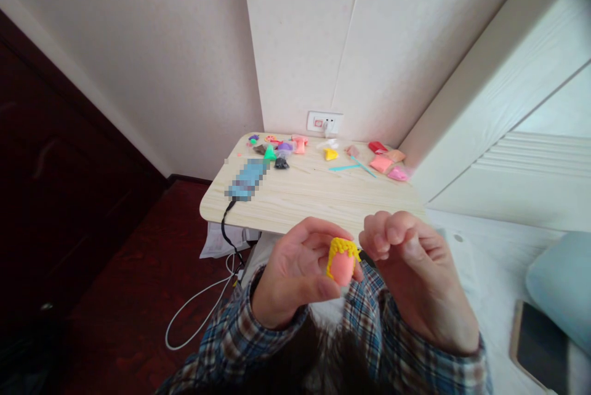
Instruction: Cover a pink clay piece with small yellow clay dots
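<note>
Between the thumb and fingers of my left hand (295, 266) is a small clay head (342, 268), held above my lap in front of the table's near edge. Its rounded face is smooth pink clay, framed along the top and sides by bumpy yellow clay like curls. My right hand (410, 259) is raised just to the right of it, not touching it. The thumb of that hand presses against curled fingers; whatever may be pinched there is hidden.
On the pale wooden table (295, 198) lie a yellow clay lump (330, 154), a black clay packet (281, 163), red and pink packets (381, 163) and turquoise modelling tools (344, 167). A blurred-out rectangular object (248, 179) trails a black cable (224, 227). A dark-screened phone (540, 346) lies at right.
</note>
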Action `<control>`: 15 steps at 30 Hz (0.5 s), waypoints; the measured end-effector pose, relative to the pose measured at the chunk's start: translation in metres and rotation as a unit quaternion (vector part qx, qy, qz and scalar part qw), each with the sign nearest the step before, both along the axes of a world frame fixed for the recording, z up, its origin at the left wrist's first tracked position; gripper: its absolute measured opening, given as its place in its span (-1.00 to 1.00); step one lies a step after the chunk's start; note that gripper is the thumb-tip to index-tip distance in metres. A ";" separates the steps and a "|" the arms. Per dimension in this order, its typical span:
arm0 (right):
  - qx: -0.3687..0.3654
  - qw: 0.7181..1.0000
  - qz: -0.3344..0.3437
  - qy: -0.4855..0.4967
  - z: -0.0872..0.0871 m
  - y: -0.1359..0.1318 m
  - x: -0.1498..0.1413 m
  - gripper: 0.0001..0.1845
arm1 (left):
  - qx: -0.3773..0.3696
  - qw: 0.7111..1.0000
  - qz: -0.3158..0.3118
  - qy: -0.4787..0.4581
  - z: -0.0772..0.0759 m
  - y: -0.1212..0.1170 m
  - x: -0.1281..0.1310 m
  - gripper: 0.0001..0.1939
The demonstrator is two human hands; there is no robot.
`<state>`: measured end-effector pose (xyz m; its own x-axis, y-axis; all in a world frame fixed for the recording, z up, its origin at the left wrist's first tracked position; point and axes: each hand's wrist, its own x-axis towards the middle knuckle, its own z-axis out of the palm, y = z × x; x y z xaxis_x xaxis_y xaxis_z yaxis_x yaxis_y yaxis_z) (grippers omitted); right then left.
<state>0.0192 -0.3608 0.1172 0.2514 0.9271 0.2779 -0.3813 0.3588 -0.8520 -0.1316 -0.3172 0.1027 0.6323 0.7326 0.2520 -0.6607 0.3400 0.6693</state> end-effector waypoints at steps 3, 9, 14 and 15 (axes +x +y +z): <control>0.006 1.000 -0.011 -0.008 0.001 -0.003 0.000 -0.68 | -0.010 1.000 -0.013 0.018 0.002 -0.001 -0.001 -0.58; 0.012 0.998 -0.004 -0.061 0.007 -0.008 0.001 -0.83 | 0.013 0.999 -0.005 0.033 0.002 -0.002 -0.002 -0.61; 0.020 0.992 0.020 -0.123 0.007 -0.015 0.002 -0.90 | 0.028 0.999 -0.020 0.012 -0.002 -0.004 0.000 -0.61; 0.022 0.990 0.023 -0.138 0.006 -0.016 0.002 -0.89 | 0.030 0.999 -0.019 0.011 -0.002 -0.004 0.000 -0.61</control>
